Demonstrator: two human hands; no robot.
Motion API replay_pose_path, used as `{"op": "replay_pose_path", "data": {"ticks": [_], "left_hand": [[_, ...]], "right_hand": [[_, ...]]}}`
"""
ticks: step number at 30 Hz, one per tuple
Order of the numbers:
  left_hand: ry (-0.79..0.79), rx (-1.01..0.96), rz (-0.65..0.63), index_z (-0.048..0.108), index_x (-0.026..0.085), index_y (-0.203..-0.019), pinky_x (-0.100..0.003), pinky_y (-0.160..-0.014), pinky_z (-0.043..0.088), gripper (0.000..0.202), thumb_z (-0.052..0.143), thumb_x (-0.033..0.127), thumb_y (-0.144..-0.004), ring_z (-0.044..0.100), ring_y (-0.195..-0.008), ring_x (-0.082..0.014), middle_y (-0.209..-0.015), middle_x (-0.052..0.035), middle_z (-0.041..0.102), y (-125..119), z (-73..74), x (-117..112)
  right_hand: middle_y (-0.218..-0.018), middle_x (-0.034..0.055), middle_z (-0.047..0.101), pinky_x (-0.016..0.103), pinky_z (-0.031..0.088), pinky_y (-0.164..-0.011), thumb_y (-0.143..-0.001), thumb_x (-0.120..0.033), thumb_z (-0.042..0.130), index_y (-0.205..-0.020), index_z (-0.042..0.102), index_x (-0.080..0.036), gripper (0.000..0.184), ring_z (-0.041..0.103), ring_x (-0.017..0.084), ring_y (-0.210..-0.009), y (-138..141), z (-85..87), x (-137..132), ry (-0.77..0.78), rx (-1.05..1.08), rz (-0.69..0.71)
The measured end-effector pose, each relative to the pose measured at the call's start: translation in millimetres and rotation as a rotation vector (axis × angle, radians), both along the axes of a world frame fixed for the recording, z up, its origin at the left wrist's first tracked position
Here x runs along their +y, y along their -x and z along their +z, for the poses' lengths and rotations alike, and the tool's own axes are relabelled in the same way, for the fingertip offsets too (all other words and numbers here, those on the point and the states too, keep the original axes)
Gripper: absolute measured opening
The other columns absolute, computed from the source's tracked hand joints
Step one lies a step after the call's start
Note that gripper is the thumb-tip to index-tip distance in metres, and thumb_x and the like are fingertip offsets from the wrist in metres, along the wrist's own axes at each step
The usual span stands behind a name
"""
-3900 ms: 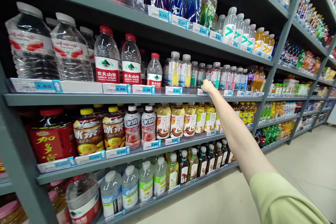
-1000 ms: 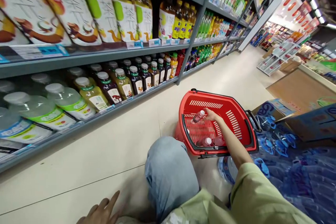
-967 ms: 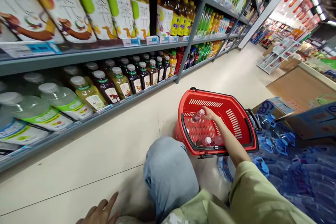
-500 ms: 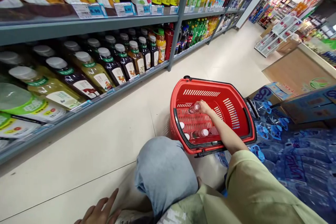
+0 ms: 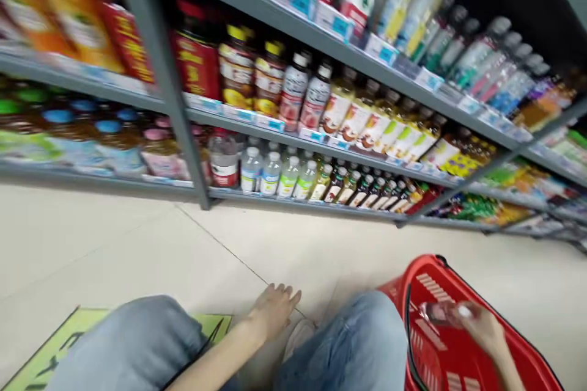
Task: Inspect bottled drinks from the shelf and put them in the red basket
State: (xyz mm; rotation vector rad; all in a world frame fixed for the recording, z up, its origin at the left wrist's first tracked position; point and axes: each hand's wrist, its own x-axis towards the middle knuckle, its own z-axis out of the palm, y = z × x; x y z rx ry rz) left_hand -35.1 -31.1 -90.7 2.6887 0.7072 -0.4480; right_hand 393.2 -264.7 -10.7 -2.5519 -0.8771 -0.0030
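Observation:
My right hand is over the red shopping basket, at the lower right of the head view. Its fingers are closed around a small clear bottle with a white cap, which lies tilted inside the basket's walls; motion smears it a little. Between my knees, above the pale floor, my left hand reaches forward with its fingers apart and nothing in it. The basket's near part is cut off by the frame, so other bottles in it cannot be made out.
Ahead runs a long grey drinks shelf. Its bottom row holds bottles with white caps; juice bottles stand above. A yellow-green floor sign lies at the lower left. My knees flank my left hand.
The view has swung left towards the shelf, so the basket now sits at the lower right. My left hand has come forward between my knees. My right hand still grips a bottle.

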Motion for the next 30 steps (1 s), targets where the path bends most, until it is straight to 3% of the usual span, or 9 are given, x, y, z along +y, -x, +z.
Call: {"op": "replay_pose_path", "data": {"ticks": [3, 7, 12, 15, 18, 20, 23, 27, 30], "left_hand": [[-0.033, -0.106, 0.005, 0.045, 0.011, -0.148, -0.053, -0.097, 0.049, 0.066, 0.066, 0.022, -0.087, 0.061, -0.116, -0.0368, -0.126, -0.0223, 0.065, 6, 5.6, -1], [-0.102, -0.285, 0.053, 0.025, 0.018, -0.157, -0.056, -0.096, 0.051, 0.079, 0.061, 0.015, -0.087, 0.055, -0.124, -0.0372, -0.145, -0.0201, 0.051, 11, 14.9, 0], [-0.027, -0.809, 0.324, 0.0, 0.028, -0.159, -0.047, -0.113, 0.042, 0.088, 0.053, 0.015, -0.09, 0.038, -0.143, -0.0277, -0.162, -0.0126, 0.029, 13, 13.3, 4], [0.04, -1.095, 0.48, 0.007, 0.03, -0.158, -0.045, -0.114, 0.041, 0.084, 0.055, 0.022, -0.09, 0.043, -0.14, -0.0268, -0.159, -0.0127, 0.032, 14, 10.7, 12], [0.212, -1.289, 0.747, 0.014, 0.026, -0.153, -0.04, -0.094, 0.055, 0.075, 0.056, 0.033, -0.091, 0.069, -0.104, -0.0226, -0.148, -0.0163, 0.046, 21, 15.7, 25], [0.318, -1.332, 0.891, 0.023, 0.022, -0.147, -0.038, -0.085, 0.057, 0.067, 0.055, 0.041, -0.091, 0.071, -0.09, -0.0207, -0.132, -0.014, 0.06, 30, 20.9, 32], [0.379, -1.291, 0.953, 0.034, 0.019, -0.138, -0.037, -0.08, 0.056, 0.061, 0.057, 0.049, -0.089, 0.07, -0.087, -0.0231, -0.108, -0.0087, 0.07, 43, 23.2, 34], [0.599, -1.177, 0.851, 0.038, 0.017, -0.132, -0.034, -0.068, 0.055, 0.06, 0.062, 0.051, -0.088, 0.068, -0.072, -0.0221, -0.086, -0.0043, 0.07, 50, 19.0, 13], [0.875, -1.191, 0.831, 0.04, 0.017, -0.126, -0.03, -0.059, 0.055, 0.058, 0.064, 0.052, -0.087, 0.066, -0.061, -0.0184, -0.075, -0.001, 0.067, 49, 22.7, -6]], "right_hand": [[-0.054, 0.0091, 0.065, 0.054, 0.048, -0.056, -0.042, -0.056, 0.075, -0.048, 0.06, -0.045, 0.019, 0.067, 0.041, -0.057, 14, 45.0, 13, -0.071, -0.04, -0.074], [-0.073, 0.0091, 0.072, 0.057, 0.049, -0.066, -0.049, -0.061, 0.075, -0.069, 0.067, -0.048, 0.024, 0.069, 0.04, -0.073, 80, 115.3, 50, -0.288, -0.133, -0.037], [-0.095, 0.0108, 0.069, 0.037, 0.056, -0.066, -0.064, -0.043, 0.079, -0.085, 0.074, -0.025, 0.028, 0.066, 0.028, -0.085, 177, 162.5, 134, -0.49, 0.036, 0.509], [-0.095, 0.0078, 0.067, 0.027, 0.052, -0.057, -0.062, -0.027, 0.079, -0.086, 0.075, -0.019, 0.026, 0.064, 0.02, -0.079, 232, 156.6, 195, -0.459, 0.353, 0.897], [-0.085, 0.0023, 0.063, 0.02, 0.035, -0.036, -0.059, -0.021, 0.077, -0.084, 0.074, -0.018, 0.025, 0.05, 0.01, -0.053, 279, 133.4, 253, -0.436, 0.708, 1.007], [-0.076, 0.0, 0.061, 0.02, 0.03, -0.037, -0.057, -0.023, 0.081, -0.082, 0.073, -0.017, 0.026, 0.045, 0.008, -0.051, 300, 112.4, 282, -0.539, 0.861, 0.993], [-0.07, -0.0007, 0.061, 0.021, 0.038, -0.049, -0.06, -0.031, 0.085, -0.08, 0.072, -0.017, 0.028, 0.048, 0.01, -0.057, 313, 77.6, 308, -0.702, 0.998, 0.875], [-0.071, -0.0002, 0.063, 0.024, 0.046, -0.063, -0.068, -0.036, 0.081, -0.071, 0.069, -0.018, 0.023, 0.055, 0.013, -0.066, 313, 43.7, 313, -0.849, 1.091, 0.763], [-0.076, 0.0022, 0.068, 0.029, 0.052, -0.067, -0.071, -0.042, 0.076, -0.07, 0.065, -0.019, 0.025, 0.063, 0.017, -0.069, 314, 36.7, 312, -0.811, 1.407, 0.798]]}}
